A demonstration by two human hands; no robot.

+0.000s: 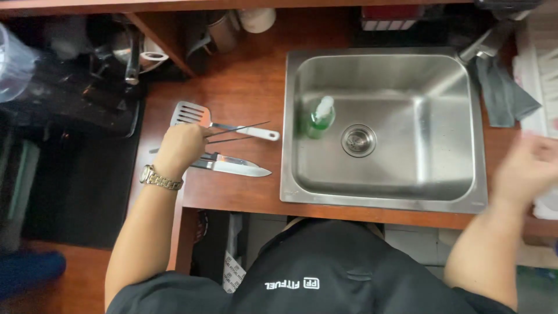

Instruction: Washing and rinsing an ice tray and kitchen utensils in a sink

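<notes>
- Forearms rise from the bottom edge toward a wooden counter, the left one wearing a gold wristwatch.
- The left hand is curled shut on a pair of thin metal chopsticks, knuckles up, over the counter left of the sink.
- The chopsticks run nearly level, their long axis left to right, tips splayed apart and pointing right toward the sink.
- Just below the hand, a kitchen knife lies flat, blade pointing right.
- Just beyond the hand, a slotted spatula lies with its white handle toward the sink.
- The right hand is blurred at the sink's right edge; whether it holds anything cannot be told.
- A green soap dispenser stands in the steel basin.
</notes>
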